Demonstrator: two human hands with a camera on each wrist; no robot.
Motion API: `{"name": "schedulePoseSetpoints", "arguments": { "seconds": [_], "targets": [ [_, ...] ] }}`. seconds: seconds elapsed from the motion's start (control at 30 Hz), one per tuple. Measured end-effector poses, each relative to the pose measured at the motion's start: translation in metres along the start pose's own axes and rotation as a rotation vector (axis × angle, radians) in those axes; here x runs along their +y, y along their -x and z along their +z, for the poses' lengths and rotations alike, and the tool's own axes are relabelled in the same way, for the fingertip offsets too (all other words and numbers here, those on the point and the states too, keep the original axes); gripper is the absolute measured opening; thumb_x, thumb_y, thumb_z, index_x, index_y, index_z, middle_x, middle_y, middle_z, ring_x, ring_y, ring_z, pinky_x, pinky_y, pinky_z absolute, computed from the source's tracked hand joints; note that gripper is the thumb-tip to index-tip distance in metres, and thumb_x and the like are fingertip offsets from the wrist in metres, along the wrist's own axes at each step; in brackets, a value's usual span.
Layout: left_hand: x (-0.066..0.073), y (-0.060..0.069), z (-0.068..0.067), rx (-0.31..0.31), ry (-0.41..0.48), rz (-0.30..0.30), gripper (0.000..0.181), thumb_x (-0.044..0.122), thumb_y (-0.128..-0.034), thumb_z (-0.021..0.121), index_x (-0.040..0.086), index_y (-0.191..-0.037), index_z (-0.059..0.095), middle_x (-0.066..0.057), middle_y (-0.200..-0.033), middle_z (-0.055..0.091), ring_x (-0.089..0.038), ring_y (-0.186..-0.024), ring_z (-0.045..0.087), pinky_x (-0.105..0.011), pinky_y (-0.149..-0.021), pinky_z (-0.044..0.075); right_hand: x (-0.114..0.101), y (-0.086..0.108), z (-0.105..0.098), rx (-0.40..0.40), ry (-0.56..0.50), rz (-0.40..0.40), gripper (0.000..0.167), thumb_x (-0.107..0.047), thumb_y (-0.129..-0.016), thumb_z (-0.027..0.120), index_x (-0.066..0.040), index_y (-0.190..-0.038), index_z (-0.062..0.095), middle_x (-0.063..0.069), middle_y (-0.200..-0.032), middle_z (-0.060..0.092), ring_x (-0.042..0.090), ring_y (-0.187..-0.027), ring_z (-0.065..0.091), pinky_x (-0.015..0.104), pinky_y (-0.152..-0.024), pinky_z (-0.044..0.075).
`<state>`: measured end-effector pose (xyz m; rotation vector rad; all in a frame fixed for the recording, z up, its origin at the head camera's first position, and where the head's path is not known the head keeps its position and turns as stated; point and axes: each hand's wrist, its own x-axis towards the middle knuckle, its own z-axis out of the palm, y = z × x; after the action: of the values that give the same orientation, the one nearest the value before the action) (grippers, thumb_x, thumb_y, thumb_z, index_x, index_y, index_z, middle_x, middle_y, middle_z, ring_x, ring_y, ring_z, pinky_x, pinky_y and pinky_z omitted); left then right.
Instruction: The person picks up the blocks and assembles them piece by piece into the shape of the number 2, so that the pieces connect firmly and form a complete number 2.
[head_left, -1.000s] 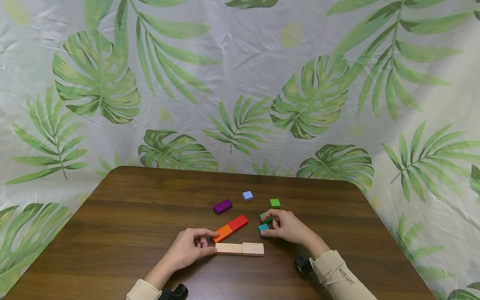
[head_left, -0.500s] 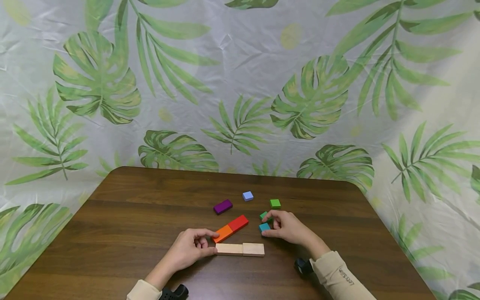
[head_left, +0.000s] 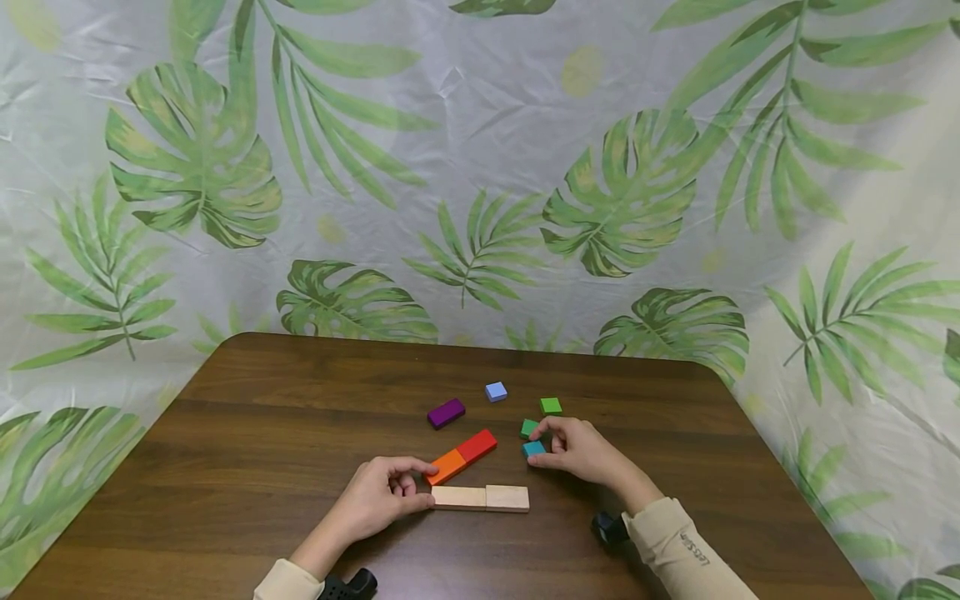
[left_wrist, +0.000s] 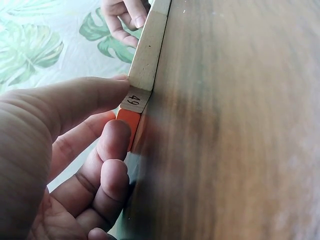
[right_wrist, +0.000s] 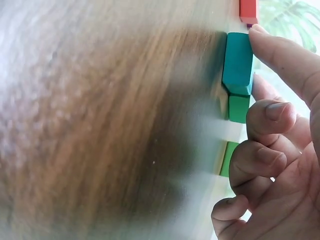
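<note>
My left hand [head_left: 375, 497] stays at the left ends of two block rows. Its thumb touches the end of a plain wooden block [head_left: 459, 498], marked 49 in the left wrist view, while its index finger rests on an orange block [head_left: 446, 467]. A second wooden block [head_left: 507, 498] continues that row, and a red block [head_left: 477, 447] adjoins the orange one. With thumb and index finger, my right hand [head_left: 581, 452] pinches a teal block [head_left: 533, 449] and a small green block [head_left: 528, 428] behind it. Its other fingers are curled.
Behind these lie a purple block [head_left: 446, 413], a light blue block [head_left: 496, 392] and a bright green block [head_left: 551, 406]. The brown wooden table [head_left: 300, 400] ends at a leaf-patterned cloth [head_left: 487, 167].
The right hand has shifted the teal and green blocks slightly right and away from me, and their lie has turned a little. The left hand and its blocks have stayed put.
</note>
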<state>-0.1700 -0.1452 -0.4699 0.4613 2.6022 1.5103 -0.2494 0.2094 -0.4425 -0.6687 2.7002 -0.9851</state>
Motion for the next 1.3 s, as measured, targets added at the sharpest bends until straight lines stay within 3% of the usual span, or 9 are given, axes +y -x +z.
{"name": "schedulePoseSetpoints", "arguments": {
  "seconds": [0.8,1.07,1.3],
  "targets": [
    [0.0,0.0,0.0,-0.007,0.009,-0.003,0.03,0.021,-0.0869,0.09,0.016,-0.115,0.082,0.008,-0.071,0.06,0.0,-0.059,0.045,-0.018,-0.056,0.037,0.006,-0.001,-0.003,0.036,0.038,0.022,0.033,-0.034,-0.095,0.083,-0.01,-0.115,0.073,-0.007,-0.065,0.045,0.006,-0.057,0.04,0.024,-0.06,0.036],
    [0.0,0.0,-0.001,-0.001,0.018,-0.007,0.03,0.021,-0.0864,0.09,0.016,-0.115,0.082,0.007,-0.071,0.061,0.0,-0.059,0.044,-0.018,-0.056,0.036,-0.002,0.003,0.002,0.125,0.08,0.14,0.044,-0.042,-0.087,0.09,-0.01,-0.111,0.071,-0.003,-0.068,0.05,0.011,-0.059,0.043,0.026,-0.057,0.034],
    [0.001,0.0,-0.001,0.004,0.018,-0.001,0.03,0.021,-0.0861,0.091,0.016,-0.115,0.083,0.008,-0.071,0.061,0.0,-0.059,0.045,-0.019,-0.057,0.037,-0.006,0.004,0.004,0.146,0.082,0.208,0.042,-0.041,-0.088,0.09,-0.01,-0.109,0.071,0.0,-0.068,0.053,0.014,-0.059,0.046,0.028,-0.056,0.036]
  ]
}}
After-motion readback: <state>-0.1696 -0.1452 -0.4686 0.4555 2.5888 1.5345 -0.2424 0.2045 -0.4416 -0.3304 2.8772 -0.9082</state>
